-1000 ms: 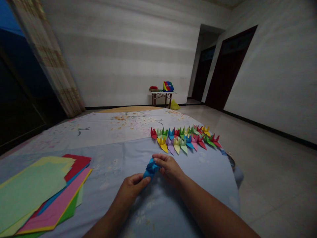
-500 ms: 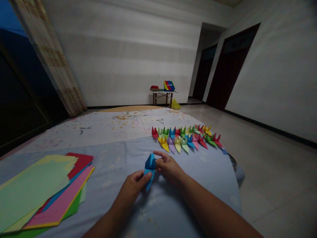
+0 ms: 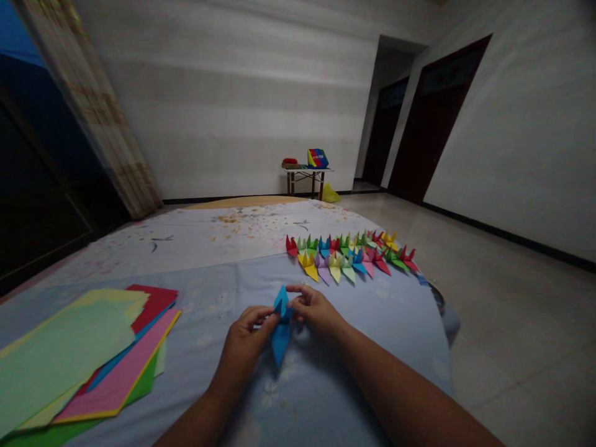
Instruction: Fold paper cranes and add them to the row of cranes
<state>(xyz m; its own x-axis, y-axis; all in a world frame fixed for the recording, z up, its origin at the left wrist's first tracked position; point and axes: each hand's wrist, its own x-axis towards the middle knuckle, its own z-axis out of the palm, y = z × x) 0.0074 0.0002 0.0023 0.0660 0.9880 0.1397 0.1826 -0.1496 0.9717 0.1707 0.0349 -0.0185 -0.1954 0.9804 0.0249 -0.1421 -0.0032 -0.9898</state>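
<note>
A folded blue paper piece (image 3: 281, 324) is held upright between both hands above the pale blue sheet (image 3: 321, 397). My left hand (image 3: 244, 344) pinches its left side with thumb and fingers. My right hand (image 3: 315, 310) pinches its upper right edge. One point of the piece sticks up, a longer one hangs down. Beyond my hands, two rows of several finished folded paper figures (image 3: 350, 256) in red, green, blue, yellow, purple and pink lie on the sheet.
A stack of flat coloured paper sheets (image 3: 79, 354) lies at the left. A flowered cloth (image 3: 223, 233) covers the far part of the bed. A small table (image 3: 305, 179) stands by the far wall. Tiled floor (image 3: 507, 298) and dark doorways are at the right.
The blue paper was bunched low between my hands; now it is lifted and turned upright, one point up and one down. Both hands have drawn closer together.
</note>
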